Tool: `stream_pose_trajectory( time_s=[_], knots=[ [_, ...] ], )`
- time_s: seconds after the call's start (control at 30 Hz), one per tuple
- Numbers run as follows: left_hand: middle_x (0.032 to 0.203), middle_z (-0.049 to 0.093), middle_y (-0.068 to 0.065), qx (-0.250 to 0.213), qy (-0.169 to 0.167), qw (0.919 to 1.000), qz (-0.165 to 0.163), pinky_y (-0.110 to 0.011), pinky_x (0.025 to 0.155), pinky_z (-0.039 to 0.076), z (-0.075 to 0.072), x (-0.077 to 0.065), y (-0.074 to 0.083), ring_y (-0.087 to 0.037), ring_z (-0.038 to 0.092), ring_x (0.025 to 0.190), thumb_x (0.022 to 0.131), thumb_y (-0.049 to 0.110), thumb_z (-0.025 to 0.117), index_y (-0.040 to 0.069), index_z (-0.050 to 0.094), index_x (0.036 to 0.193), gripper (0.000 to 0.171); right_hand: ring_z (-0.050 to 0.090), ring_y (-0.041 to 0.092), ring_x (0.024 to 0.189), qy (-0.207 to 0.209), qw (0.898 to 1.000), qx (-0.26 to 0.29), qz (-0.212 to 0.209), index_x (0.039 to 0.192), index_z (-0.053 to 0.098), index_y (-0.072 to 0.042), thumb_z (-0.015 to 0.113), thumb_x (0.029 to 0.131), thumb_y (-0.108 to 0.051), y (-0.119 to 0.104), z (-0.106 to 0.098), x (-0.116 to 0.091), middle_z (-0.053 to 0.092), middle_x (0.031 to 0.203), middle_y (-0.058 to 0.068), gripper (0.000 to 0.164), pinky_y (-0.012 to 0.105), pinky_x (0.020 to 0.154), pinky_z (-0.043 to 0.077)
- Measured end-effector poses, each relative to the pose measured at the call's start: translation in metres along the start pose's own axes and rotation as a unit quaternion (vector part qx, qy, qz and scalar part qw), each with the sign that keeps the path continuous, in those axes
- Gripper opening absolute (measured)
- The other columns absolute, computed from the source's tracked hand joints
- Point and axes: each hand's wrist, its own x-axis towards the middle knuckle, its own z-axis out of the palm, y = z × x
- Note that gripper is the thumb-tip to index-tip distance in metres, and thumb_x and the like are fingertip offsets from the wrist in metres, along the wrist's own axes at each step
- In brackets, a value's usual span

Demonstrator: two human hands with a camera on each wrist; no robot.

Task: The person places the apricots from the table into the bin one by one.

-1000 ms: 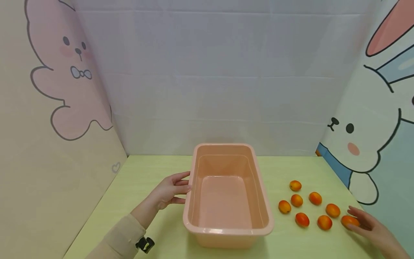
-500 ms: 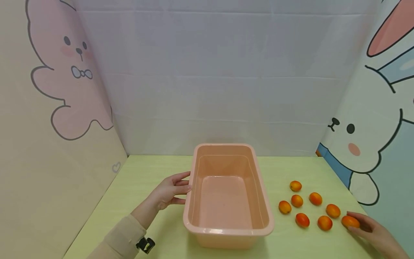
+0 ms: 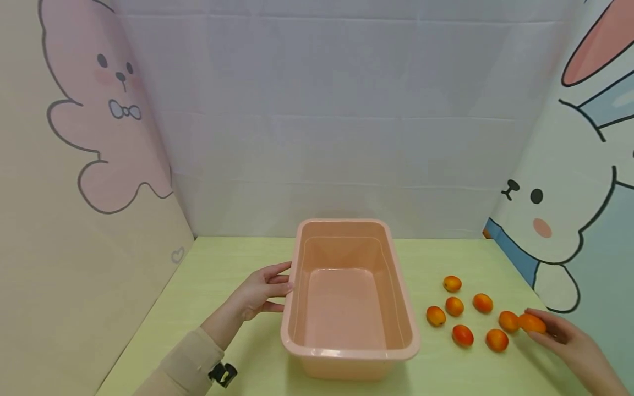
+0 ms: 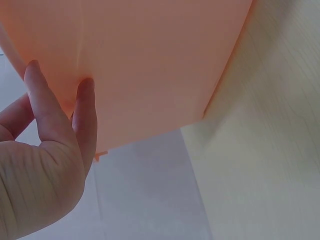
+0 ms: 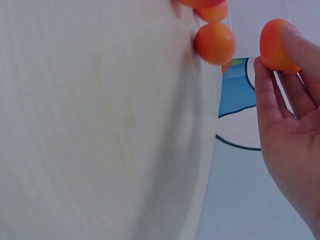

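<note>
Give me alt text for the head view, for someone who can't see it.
A person's right hand holds one orange fruit above a pale green table, while the left hand touches the left side of a pink bin. Seven other fruits lie to the right of the bin.
</note>
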Motion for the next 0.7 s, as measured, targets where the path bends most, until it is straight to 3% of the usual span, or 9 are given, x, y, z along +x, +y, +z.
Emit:
stream_pose_trajectory(
  time_s=[0.07, 0.13, 0.2, 0.3, 0.47, 0.7],
  knots=[
    [0.14, 0.053, -0.024, 0.0, 0.0, 1.0, 0.001, -0.042, 0.073, 0.061, -0.001, -0.001, 0.0, -0.025, 0.069, 0.1, 0.095, 0.009, 0.067, 0.001, 0.031, 0.154, 0.07, 0.059, 0.007, 0.095, 0.01, 1.0, 0.007, -0.027, 0.143, 0.04, 0.01, 0.063, 0.095, -0.049, -0.013, 0.001, -0.002, 0.057, 0.129, 0.023, 0.079, 0.022, 0.071, 0.054],
    [0.139, 0.053, -0.023, 0.0, -0.001, 1.0, 0.001, -0.041, 0.073, 0.061, -0.001, -0.001, 0.0, -0.024, 0.069, 0.099, 0.095, 0.009, 0.067, 0.001, 0.031, 0.154, 0.069, 0.053, -0.01, 0.087, 0.023, 0.998, 0.017, -0.059, 0.14, 0.044, 0.01, 0.066, 0.095, -0.041, -0.026, 0.003, -0.003, 0.064, 0.118, -0.002, 0.071, 0.014, 0.068, 0.052],
    [0.139, 0.054, -0.023, -0.001, 0.0, 1.0, -0.001, -0.041, 0.073, 0.061, -0.001, -0.001, -0.001, -0.024, 0.069, 0.099, 0.095, 0.009, 0.067, 0.002, 0.032, 0.154, 0.069, 0.049, -0.017, 0.087, 0.03, 0.994, 0.036, -0.096, 0.138, 0.048, 0.008, 0.069, 0.095, -0.033, -0.039, 0.005, -0.004, 0.058, 0.111, -0.024, 0.063, 0.011, 0.07, 0.05],
    [0.138, 0.054, -0.023, 0.002, 0.001, 1.0, -0.001, -0.041, 0.073, 0.061, -0.001, -0.001, -0.001, -0.024, 0.069, 0.099, 0.095, 0.01, 0.067, 0.002, 0.032, 0.153, 0.069, 0.05, -0.018, 0.089, 0.029, 0.99, 0.054, -0.126, 0.138, 0.052, 0.003, 0.07, 0.095, -0.029, -0.059, 0.01, -0.003, 0.049, 0.106, -0.039, 0.056, 0.009, 0.071, 0.049],
    [0.138, 0.055, -0.023, 0.004, 0.005, 1.0, -0.002, -0.042, 0.073, 0.061, -0.001, 0.001, -0.002, -0.026, 0.069, 0.1, 0.094, 0.011, 0.068, 0.003, 0.034, 0.153, 0.069, 0.054, -0.011, 0.094, 0.015, 0.981, 0.08, -0.174, 0.139, 0.053, -0.002, 0.068, 0.096, -0.025, -0.096, 0.016, 0.004, 0.055, 0.111, -0.033, 0.051, 0.009, 0.076, 0.048],
    [0.136, 0.056, -0.022, 0.003, 0.006, 1.0, -0.004, -0.041, 0.073, 0.061, -0.002, 0.002, -0.003, -0.026, 0.07, 0.099, 0.094, 0.01, 0.069, 0.003, 0.035, 0.153, 0.068, 0.055, -0.011, 0.104, 0.006, 0.959, 0.079, -0.273, 0.139, 0.055, -0.006, 0.067, 0.096, -0.019, -0.162, 0.018, 0.017, 0.058, 0.122, -0.021, 0.046, 0.007, 0.084, 0.047]
  ],
)
